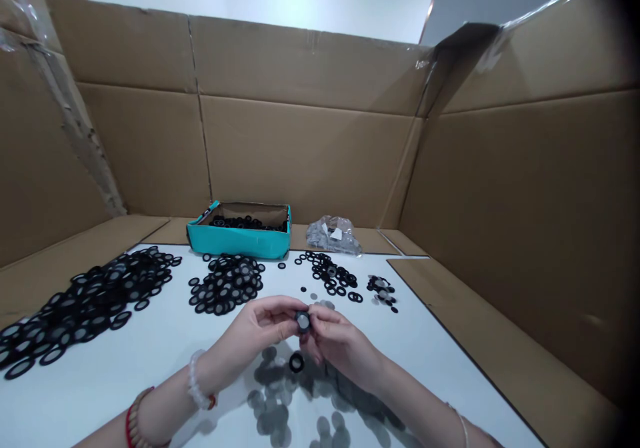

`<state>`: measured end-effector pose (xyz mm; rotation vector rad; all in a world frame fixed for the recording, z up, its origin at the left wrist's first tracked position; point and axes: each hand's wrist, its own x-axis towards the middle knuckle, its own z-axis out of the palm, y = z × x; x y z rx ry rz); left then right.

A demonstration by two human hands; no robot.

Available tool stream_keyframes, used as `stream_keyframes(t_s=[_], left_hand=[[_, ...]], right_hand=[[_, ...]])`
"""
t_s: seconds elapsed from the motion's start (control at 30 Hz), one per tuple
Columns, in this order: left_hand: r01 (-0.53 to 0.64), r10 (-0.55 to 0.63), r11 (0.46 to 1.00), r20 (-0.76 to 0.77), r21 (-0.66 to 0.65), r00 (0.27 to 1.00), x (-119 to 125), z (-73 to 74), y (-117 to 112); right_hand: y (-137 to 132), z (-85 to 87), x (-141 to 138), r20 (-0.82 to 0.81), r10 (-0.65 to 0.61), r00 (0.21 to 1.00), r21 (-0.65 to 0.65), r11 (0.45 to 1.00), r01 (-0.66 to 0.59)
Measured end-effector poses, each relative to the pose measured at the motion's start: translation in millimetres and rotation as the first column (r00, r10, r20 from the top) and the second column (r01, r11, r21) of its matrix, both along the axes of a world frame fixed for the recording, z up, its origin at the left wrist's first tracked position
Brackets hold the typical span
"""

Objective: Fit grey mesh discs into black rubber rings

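Between my two hands, above the white table, is a black ring with a grey mesh-like disc point(303, 322) in its middle. My left hand point(265, 325) pinches its left side between thumb and fingers. On the other side, the fingertips of my right hand point(343, 341) close on its right edge. Just below them, a loose black ring point(297, 362) lies on the table. Around it are scattered thin grey discs point(274, 418), some partly hidden by my right hand and forearm.
A teal box point(240, 241) of black rings stands at the back, beside a clear plastic bag point(333, 235). Ring-and-disc pieces form a large pile point(85, 308) at left and a smaller heap point(227, 285). Loose rings point(333, 275) lie right. Cardboard walls point(310, 155) enclose the table.
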<state>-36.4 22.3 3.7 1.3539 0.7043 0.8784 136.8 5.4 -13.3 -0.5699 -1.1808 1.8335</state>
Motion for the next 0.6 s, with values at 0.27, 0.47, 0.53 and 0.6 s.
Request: stream_keyframes(t_s=[0.27, 0.47, 0.53, 0.6], left_hand=[[-0.01, 0.01, 1.0, 0.001, 0.026, 1.0, -1.9, -1.8, 1.1], [-0.059, 0.175, 0.849, -0.174, 0.524, 0.969, -5.8, 8.3, -1.0], [-0.018, 0.22, 0.729, -0.21, 0.684, 0.953, -7.7, 10.6, -0.5], [-0.022, 0.247, 0.698, -0.212, 0.716, 0.946, -8.5, 11.8, 0.9]], right_hand=[[-0.1, -1.1, -0.9, -0.075, 0.019, 0.997, -0.034, 0.999, -0.021], [0.9, -5.7, -2.2, 0.014, 0.042, 0.999, -0.11, 0.993, -0.04], [0.9, -4.5, -2.1, 0.041, 0.006, 0.999, -0.091, 0.996, -0.002], [1.2, -2.7, -1.1, 0.082, -0.06, 0.995, -0.037, 0.997, 0.063]])
